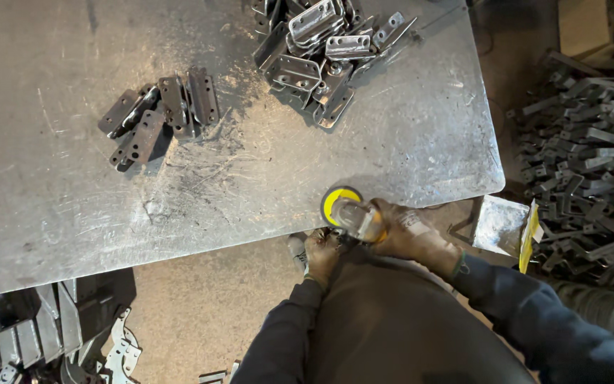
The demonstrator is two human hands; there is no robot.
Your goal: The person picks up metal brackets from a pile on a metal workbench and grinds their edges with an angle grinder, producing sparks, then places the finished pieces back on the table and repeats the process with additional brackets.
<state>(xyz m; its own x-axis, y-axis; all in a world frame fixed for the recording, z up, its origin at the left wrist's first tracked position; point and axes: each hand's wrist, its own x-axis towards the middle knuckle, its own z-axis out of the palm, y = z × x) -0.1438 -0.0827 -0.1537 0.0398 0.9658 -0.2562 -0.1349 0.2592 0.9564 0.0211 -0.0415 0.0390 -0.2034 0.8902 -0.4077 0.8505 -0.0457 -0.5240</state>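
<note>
My right hand point(412, 233), in a dirty work glove, grips an angle grinder point(355, 217) with a yellow disc guard, held just below the near edge of the steel table point(51, 192). My left hand point(321, 256), also gloved, is closed on a small metal piece right under the grinder's disc; the piece itself is mostly hidden by my fingers. Both hands sit close together above my lap. On the table lie a small group of dark flat brackets point(161, 117) and a larger heap of shiny bent brackets point(321, 53).
A big pile of dark metal brackets point(591, 156) lies on the floor to the right. A metal sheet scrap with a yellow tag point(506, 226) stands by the table corner. More metal plates and brackets point(44, 334) lie on the floor at lower left.
</note>
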